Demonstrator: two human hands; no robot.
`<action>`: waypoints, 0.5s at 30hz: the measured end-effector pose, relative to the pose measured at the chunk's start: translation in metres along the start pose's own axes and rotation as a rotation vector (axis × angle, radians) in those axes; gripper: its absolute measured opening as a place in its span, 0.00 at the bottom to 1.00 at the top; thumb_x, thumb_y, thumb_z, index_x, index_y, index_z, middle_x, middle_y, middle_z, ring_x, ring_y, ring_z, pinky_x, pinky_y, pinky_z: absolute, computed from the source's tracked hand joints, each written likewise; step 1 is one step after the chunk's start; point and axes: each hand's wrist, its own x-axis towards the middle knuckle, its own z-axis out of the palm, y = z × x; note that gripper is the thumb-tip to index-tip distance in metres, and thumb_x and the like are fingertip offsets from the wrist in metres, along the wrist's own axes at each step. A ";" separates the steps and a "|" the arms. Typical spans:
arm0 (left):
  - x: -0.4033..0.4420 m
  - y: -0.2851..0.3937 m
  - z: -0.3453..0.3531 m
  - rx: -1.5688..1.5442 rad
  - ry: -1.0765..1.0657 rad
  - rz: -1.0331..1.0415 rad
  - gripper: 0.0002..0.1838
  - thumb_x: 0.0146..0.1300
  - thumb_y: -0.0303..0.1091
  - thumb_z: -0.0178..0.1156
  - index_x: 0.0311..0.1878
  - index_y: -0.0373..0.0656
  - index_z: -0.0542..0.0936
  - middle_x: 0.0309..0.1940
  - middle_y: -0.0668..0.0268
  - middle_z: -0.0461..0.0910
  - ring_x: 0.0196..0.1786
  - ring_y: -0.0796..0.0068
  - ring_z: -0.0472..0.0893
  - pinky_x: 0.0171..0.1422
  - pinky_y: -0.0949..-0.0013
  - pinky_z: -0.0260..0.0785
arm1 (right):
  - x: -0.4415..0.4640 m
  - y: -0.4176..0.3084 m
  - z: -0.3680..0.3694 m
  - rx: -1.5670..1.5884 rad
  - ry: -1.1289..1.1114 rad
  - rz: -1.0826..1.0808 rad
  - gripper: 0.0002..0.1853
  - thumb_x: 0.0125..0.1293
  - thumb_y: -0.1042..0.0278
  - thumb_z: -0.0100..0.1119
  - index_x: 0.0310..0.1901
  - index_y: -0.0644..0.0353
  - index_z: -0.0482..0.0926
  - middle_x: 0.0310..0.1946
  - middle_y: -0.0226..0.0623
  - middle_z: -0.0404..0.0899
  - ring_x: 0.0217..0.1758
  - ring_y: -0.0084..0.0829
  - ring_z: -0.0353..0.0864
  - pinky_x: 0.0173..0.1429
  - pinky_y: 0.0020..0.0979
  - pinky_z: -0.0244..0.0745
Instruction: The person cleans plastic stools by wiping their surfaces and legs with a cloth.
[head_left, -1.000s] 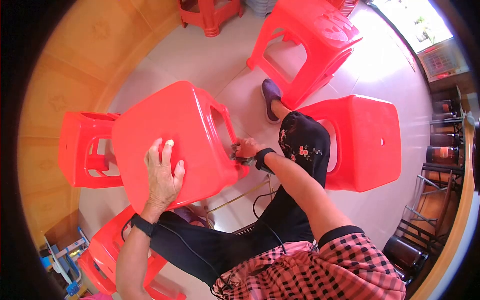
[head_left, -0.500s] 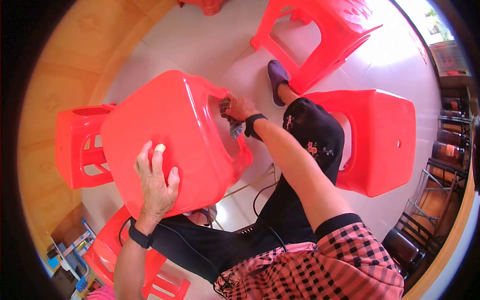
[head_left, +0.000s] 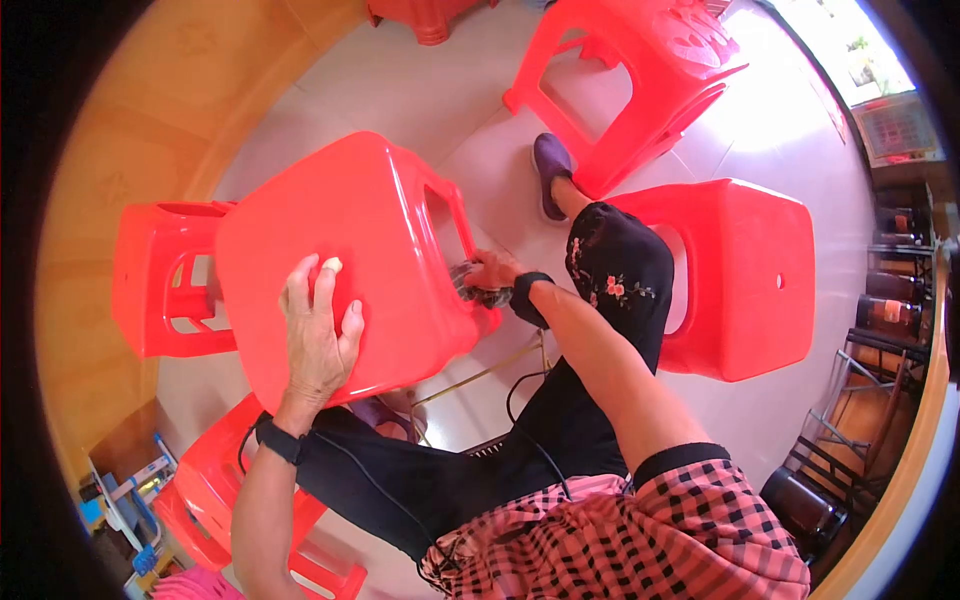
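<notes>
A red plastic stool stands tilted between my knees, its smooth seat facing up toward me. My left hand lies on the seat with its fingers spread, and something pale covers one fingertip. On the stool's right side, my right hand grips a dark patterned cloth against the leg frame by the side opening. Part of the cloth is hidden by the fingers and the stool.
More red stools surround me: one at the left, one at the right, one at the upper right and one at the lower left. Dark bottles line a rack along the right. A wooden panel rises at the left.
My right hand with the cloth has moved down along the stool's side toward me. The left hand stays on the seat, and the view has shifted slightly.
</notes>
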 end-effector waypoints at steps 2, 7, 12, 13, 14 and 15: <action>0.001 -0.002 0.000 0.003 0.014 0.010 0.27 0.57 0.29 0.57 0.61 0.38 0.66 0.61 0.49 0.61 0.64 0.49 0.62 0.69 0.53 0.54 | -0.014 0.003 0.011 0.327 -0.013 0.059 0.27 0.56 0.48 0.61 0.49 0.62 0.77 0.38 0.46 0.82 0.38 0.39 0.84 0.43 0.37 0.78; 0.002 -0.002 0.000 0.016 0.065 0.046 0.25 0.57 0.31 0.59 0.58 0.38 0.69 0.59 0.49 0.63 0.60 0.48 0.65 0.64 0.52 0.59 | 0.037 0.066 0.064 0.360 0.016 0.224 0.29 0.57 0.43 0.59 0.42 0.67 0.81 0.33 0.50 0.83 0.37 0.41 0.84 0.40 0.39 0.77; 0.003 -0.004 0.003 -0.019 0.087 0.031 0.25 0.57 0.31 0.59 0.58 0.38 0.69 0.59 0.50 0.63 0.60 0.48 0.65 0.64 0.52 0.60 | 0.010 0.045 0.073 0.361 0.261 0.286 0.27 0.58 0.45 0.56 0.37 0.68 0.82 0.28 0.52 0.82 0.37 0.43 0.84 0.39 0.41 0.77; 0.003 -0.004 0.003 -0.017 0.092 0.036 0.25 0.57 0.31 0.59 0.58 0.38 0.69 0.59 0.50 0.63 0.60 0.48 0.65 0.64 0.52 0.60 | -0.007 0.027 0.062 0.363 0.267 0.281 0.27 0.58 0.45 0.56 0.37 0.68 0.82 0.28 0.52 0.82 0.37 0.43 0.84 0.39 0.41 0.77; 0.003 -0.004 0.002 -0.015 0.085 0.034 0.25 0.57 0.31 0.59 0.58 0.38 0.69 0.58 0.50 0.63 0.60 0.47 0.66 0.64 0.52 0.60 | -0.037 -0.008 0.035 0.476 0.265 0.324 0.27 0.58 0.46 0.57 0.39 0.69 0.80 0.29 0.53 0.82 0.36 0.44 0.84 0.38 0.41 0.77; 0.004 -0.005 0.002 -0.011 0.083 0.030 0.25 0.57 0.32 0.59 0.58 0.38 0.68 0.58 0.50 0.63 0.59 0.47 0.66 0.64 0.52 0.61 | -0.061 -0.038 0.014 0.588 0.261 0.360 0.27 0.58 0.47 0.57 0.42 0.70 0.79 0.30 0.53 0.82 0.35 0.44 0.84 0.37 0.41 0.77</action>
